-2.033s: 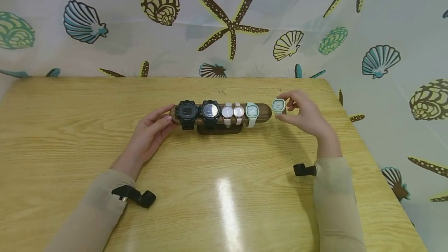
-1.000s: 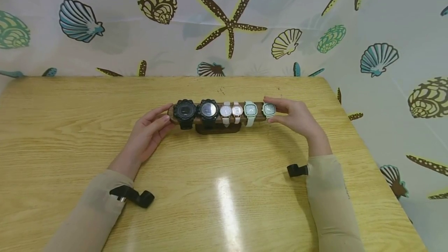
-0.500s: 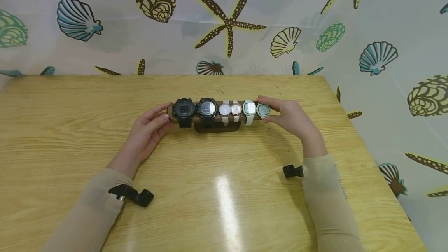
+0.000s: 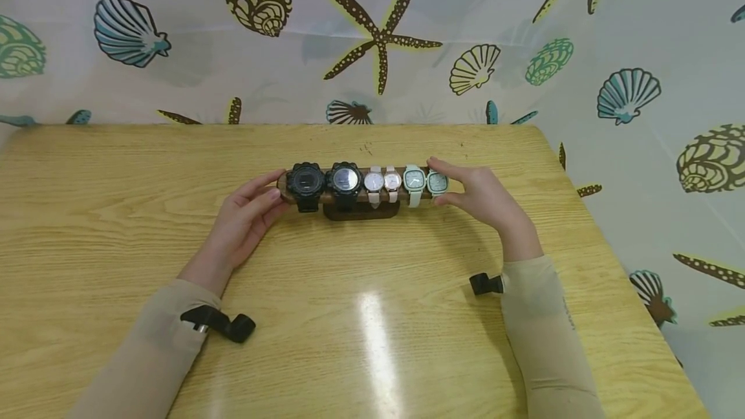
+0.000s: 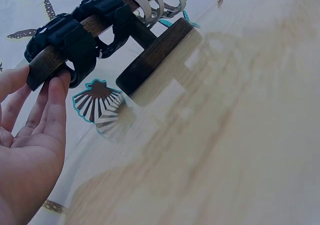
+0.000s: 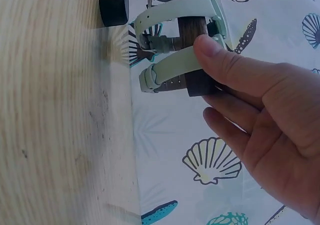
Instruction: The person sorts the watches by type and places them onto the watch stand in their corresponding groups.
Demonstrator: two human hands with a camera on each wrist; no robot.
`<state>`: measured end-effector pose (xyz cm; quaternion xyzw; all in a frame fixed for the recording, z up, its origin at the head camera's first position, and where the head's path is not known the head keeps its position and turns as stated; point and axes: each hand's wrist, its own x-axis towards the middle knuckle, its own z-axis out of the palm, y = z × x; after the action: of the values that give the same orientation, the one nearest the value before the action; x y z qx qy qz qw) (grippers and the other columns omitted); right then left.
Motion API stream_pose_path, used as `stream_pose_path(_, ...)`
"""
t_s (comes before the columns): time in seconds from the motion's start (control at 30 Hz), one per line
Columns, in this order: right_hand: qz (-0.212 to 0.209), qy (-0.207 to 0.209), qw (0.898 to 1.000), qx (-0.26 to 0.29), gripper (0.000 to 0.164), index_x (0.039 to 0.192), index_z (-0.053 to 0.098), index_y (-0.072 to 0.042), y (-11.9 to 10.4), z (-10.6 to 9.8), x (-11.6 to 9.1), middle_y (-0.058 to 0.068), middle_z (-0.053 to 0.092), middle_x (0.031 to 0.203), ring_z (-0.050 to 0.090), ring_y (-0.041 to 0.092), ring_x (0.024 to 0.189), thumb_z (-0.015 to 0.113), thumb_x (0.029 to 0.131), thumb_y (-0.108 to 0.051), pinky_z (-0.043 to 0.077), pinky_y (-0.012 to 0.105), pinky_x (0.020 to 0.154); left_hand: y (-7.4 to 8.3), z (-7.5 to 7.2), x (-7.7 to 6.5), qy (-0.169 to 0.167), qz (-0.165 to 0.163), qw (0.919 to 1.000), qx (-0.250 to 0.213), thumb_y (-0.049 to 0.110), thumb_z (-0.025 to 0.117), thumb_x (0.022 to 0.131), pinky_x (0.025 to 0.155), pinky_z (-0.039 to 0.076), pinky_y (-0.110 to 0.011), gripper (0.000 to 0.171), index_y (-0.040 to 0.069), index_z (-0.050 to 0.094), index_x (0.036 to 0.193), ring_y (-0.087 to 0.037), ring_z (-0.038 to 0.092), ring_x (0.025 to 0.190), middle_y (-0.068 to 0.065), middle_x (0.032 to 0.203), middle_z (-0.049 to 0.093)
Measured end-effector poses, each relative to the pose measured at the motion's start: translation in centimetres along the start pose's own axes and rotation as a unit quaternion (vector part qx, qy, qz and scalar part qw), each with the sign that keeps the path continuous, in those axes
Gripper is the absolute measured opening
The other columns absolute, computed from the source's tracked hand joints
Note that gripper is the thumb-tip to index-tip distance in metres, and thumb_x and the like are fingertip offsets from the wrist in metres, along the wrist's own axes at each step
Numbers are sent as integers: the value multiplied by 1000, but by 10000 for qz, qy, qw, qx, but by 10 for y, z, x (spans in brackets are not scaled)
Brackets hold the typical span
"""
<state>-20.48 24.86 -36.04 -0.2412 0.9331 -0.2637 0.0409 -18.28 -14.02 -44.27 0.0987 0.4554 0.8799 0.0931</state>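
A dark wooden watch stand (image 4: 362,213) carries a row of wristwatches on its crossbar. My left hand (image 4: 243,220) pinches the bar's left end, thumb above and fingertips below in the left wrist view. Beside it sit two chunky black watches (image 4: 306,180), then two small white-strapped watches (image 4: 374,182). A square mint-green watch (image 4: 414,179) follows. At the right end, my right hand (image 4: 482,196) pinches a second mint-green watch (image 4: 438,182), right up against the first. Its buckled strap (image 6: 180,63) loops round the bar in the right wrist view, with my thumb on the strap.
The stand rests on a light wooden table (image 4: 302,315), towards its far edge. Behind and to the right hangs a white curtain (image 4: 198,11) printed with shells and starfish. A black camera mount (image 4: 224,324) is on the left sleeve, another (image 4: 486,284) on the right.
My right hand has brought the second mint-green watch leftwards from beyond the bar, over its right end and up to the other mint-green watch. My left hand keeps its grip on the bar's end.
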Motion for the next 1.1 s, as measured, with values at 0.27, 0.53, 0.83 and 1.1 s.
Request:
stream_pose_path(0.27,35,-116,9998,-168,72,147,39,-13,-2,-1,0,6,39,147,59,29,73,74,84,-18,49,38,86,-1,1,0,-55,78,9999,-31,-2,51,97,92,50,-30,39,2,53,136,-18,63,101,-9,118,62)
stream_pose_path(0.53,157,-282,9994,-149,76,150,33,-18,0,-3,-2,4,38,148,61,26,97,73,85,-23,45,42,98,-4,1,-1,-112,128,9998,-94,-3,49,98,94,50,-32,39,1,51,137,-19,64,101,-10,115,63)
stream_pose_path(0.83,362,-365,9987,32,80,151,30,-20,3,0,-3,4,37,149,40,26,132,74,85,-24,38,44,106,-7,-3,-2,-152,96,9998,-54,-3,49,98,96,48,-32,38,2,53,136,-19,63,103,-10,119,61)
stream_pose_path(1.1,418,-389,9984,21,81,151,30,-17,4,1,-6,5,37,149,41,26,131,75,84,-23,38,44,106,-9,-1,-2,-145,60,9999,-34,-2,51,98,93,50,-31,39,2,53,136,-18,62,102,-9,119,61)
